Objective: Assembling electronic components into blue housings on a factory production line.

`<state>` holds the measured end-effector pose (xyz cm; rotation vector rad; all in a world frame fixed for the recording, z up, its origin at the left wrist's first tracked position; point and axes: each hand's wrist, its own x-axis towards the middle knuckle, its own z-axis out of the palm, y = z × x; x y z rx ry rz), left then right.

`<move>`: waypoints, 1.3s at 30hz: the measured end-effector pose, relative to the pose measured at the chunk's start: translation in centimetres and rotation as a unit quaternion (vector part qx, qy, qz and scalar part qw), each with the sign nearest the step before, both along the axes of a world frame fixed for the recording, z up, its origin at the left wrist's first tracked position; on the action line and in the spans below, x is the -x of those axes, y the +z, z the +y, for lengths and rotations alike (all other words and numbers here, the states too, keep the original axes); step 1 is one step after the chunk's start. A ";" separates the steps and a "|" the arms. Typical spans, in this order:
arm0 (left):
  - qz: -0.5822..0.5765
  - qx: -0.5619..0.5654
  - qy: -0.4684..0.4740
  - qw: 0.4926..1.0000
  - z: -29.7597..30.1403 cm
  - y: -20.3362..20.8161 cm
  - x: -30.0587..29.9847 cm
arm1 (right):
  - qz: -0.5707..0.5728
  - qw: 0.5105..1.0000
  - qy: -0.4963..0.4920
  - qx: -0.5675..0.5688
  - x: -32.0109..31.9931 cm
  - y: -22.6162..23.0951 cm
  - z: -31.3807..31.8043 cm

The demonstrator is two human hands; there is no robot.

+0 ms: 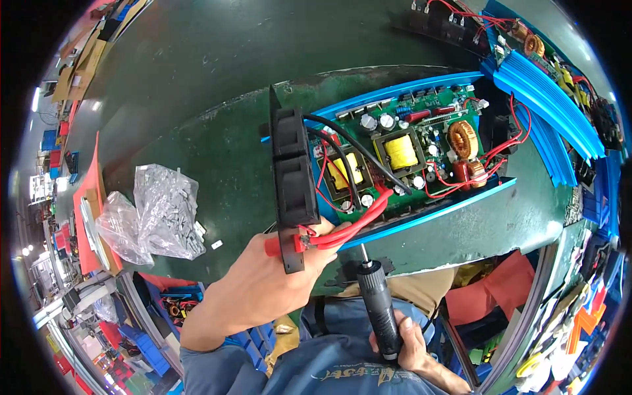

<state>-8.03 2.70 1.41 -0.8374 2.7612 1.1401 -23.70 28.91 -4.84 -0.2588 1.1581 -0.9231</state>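
Observation:
A blue metal housing [428, 220] lies on the green bench with a circuit board [431, 141] in it, carrying yellow-wound transformers and a copper coil. At its left end stands a black end panel [293, 253] with two fans [296, 191]. My left hand [276, 280] is closed around the panel's near lower part, beside thick red wires [359, 224]; its fingertips are partly hidden. Low in front of my body, my right hand [413, 342] grips a black electric screwdriver [376, 296]. Its bit points up close to the housing's near edge; whether they touch I cannot tell.
Clear plastic bags [164, 207] of small grey parts lie on the bench at left, with a small white piece [216, 244] beside them. More blue housings [546, 99] with boards and wires crowd the right. Blue bins [596, 201] stand beyond the bench's right edge.

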 end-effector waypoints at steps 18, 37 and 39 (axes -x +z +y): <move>0.042 0.200 0.328 0.922 2.1 -0.6 -9.4 | 0.256 0.966 0.026 0.028 2.8 -1.5 4.8; -0.013 0.233 0.336 0.912 2.5 -4.9 -14.6 | 0.284 0.953 0.021 0.099 4.6 -1.5 3.5; -0.010 0.226 0.303 0.926 2.5 -4.7 -14.3 | 0.275 0.956 0.020 0.098 4.6 -2.1 3.9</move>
